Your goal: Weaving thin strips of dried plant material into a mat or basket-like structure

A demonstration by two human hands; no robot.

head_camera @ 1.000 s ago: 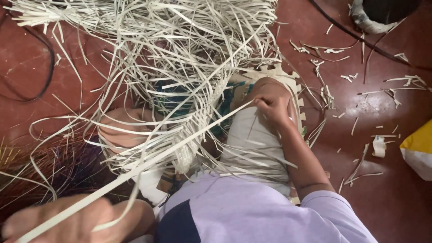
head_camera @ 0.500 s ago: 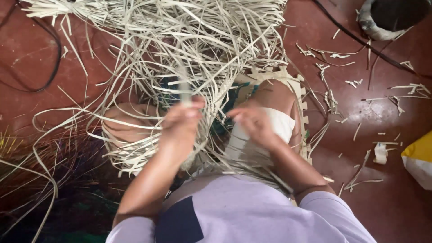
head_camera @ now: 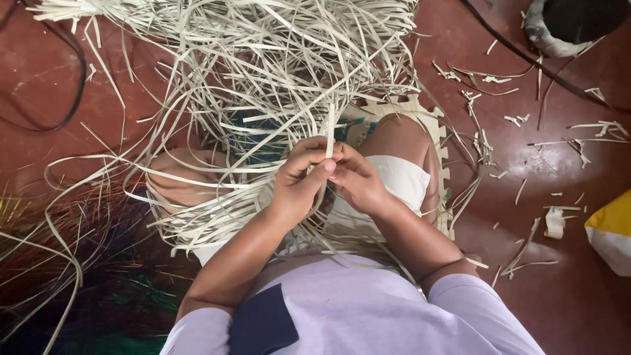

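My left hand [head_camera: 301, 177] and my right hand [head_camera: 355, 179] meet in front of my chest, fingers pinched together on a pale flat strip [head_camera: 330, 128] that runs up into a big tangle of pale strips [head_camera: 263, 59]. A partly woven braid of the same strips lies under my hands, mostly hidden by them. I sit on the floor with my knees [head_camera: 397, 135] bent, and loose strips drape over my lap.
The floor [head_camera: 539, 263] is dark red, littered with cut strip scraps [head_camera: 486, 79] on the right. A foam mat edge [head_camera: 439, 151] shows by my right knee. Dark dyed fibres [head_camera: 72, 243] lie at left, a yellow-white bag [head_camera: 611, 227] at right, a black cable [head_camera: 519, 56] at top.
My left hand, far down-left a second ago pulling a long strip taut, has swung in to meet my right hand. Both hands now pinch the strip together above my lap.
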